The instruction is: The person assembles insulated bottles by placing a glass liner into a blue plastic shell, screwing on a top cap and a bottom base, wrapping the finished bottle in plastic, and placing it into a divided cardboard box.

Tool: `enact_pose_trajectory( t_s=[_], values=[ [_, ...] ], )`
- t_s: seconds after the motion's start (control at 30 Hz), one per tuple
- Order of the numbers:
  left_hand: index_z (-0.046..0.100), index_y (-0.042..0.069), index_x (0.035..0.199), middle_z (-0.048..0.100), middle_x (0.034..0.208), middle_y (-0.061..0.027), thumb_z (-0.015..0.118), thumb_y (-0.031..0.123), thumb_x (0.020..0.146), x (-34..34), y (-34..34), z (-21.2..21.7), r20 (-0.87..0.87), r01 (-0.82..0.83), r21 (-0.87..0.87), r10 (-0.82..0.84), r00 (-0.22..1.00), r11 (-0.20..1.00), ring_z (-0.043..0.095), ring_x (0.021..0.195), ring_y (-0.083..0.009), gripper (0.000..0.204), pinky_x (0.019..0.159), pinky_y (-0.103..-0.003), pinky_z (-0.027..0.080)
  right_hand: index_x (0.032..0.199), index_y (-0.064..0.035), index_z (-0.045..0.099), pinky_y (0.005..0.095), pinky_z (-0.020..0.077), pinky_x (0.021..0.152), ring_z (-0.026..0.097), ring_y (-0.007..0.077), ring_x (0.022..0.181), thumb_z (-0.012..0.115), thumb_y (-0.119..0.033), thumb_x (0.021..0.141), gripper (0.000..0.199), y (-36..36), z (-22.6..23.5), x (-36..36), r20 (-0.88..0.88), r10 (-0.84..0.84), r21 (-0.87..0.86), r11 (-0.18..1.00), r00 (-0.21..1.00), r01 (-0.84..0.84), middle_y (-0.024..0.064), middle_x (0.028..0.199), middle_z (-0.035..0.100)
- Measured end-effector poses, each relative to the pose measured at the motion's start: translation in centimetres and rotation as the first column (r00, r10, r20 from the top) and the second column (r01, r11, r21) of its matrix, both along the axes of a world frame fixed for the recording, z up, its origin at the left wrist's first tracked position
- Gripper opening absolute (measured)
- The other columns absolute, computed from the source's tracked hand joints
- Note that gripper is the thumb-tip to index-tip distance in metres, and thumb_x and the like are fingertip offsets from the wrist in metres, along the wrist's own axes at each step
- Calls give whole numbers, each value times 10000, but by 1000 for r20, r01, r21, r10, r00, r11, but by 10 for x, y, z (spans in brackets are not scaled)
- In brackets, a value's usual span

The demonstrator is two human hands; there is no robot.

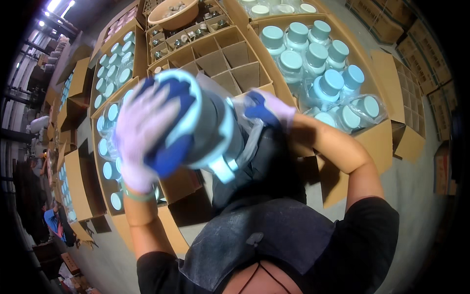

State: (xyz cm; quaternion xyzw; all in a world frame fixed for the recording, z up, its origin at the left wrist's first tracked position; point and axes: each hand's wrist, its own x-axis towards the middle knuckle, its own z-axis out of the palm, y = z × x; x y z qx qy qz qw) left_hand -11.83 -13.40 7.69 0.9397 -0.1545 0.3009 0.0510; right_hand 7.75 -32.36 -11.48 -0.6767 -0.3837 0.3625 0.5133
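Nearest to the camera is the dark apron point(259, 235) on the person's chest; just above it both gloved hands hold one large grey jar point(210, 130) with a pale blue lid. The left hand point(147, 132) lies flat over the lid end, fingers spread and pressing on it; the right hand point(267, 110) is behind the jar's body, and how its fingers curl I cannot tell, because the jar and a clear plastic bag point(245, 142) hide them. The long axis of the jar runs from the left hand toward the right hand, tilted, lid to the left; the left hand is the nearer one. Beyond, a cardboard box with empty dividers point(225, 61) stands open below the jar; on the right a box of blue-lidded jars point(313, 54); on the left another such box point(110, 78); bare floor point(416, 186) lies farther right.
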Motion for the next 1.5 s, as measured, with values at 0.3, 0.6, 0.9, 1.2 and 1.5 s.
enact_pose_trajectory(
  t_s=[0.3,0.6,0.9,1.2,1.5],
  values=[
    [743,55,1104,717,1141,-159,736,153,845,75,19,-30,51,-75,-183,86,995,980,665,1119,-326,277,1058,-430,448,992,-6,656,252,525,680,644,101,749,480,-127,991,214,-56,110,-6,-338,-12,254,962,941,104,53,858,677],
    [709,66,1181,698,1183,-165,714,167,859,106,-18,-24,38,24,-57,-22,999,998,639,1155,-344,337,1074,-433,425,1300,35,545,325,538,911,660,203,1012,541,-83,971,349,-17,-16,-77,-305,-318,135,919,898,371,142,1171,648],
    [287,-31,1520,336,1572,-196,527,327,1004,112,-30,-15,548,418,-341,-183,817,842,366,1428,-391,673,1199,-506,241,1202,36,600,394,538,926,648,285,1048,475,-236,980,373,-141,4,10,-616,4,710,435,788,553,152,1141,667],
    [311,-15,1507,211,1610,-210,522,8,870,52,6,-120,154,2,-687,143,978,727,279,1477,-352,672,1216,-461,201,1232,-15,566,347,560,719,656,191,893,557,19,894,340,-148,-78,66,-252,-947,516,43,199,856,92,1077,645],
    [452,43,1443,397,1519,-220,653,70,881,-42,35,-249,-322,-526,-463,418,850,714,381,1415,-365,598,1159,-435,316,1189,-1,603,327,528,853,631,199,932,677,55,839,362,-120,-190,75,-383,-904,221,109,188,969,89,1082,630]
  ],
)
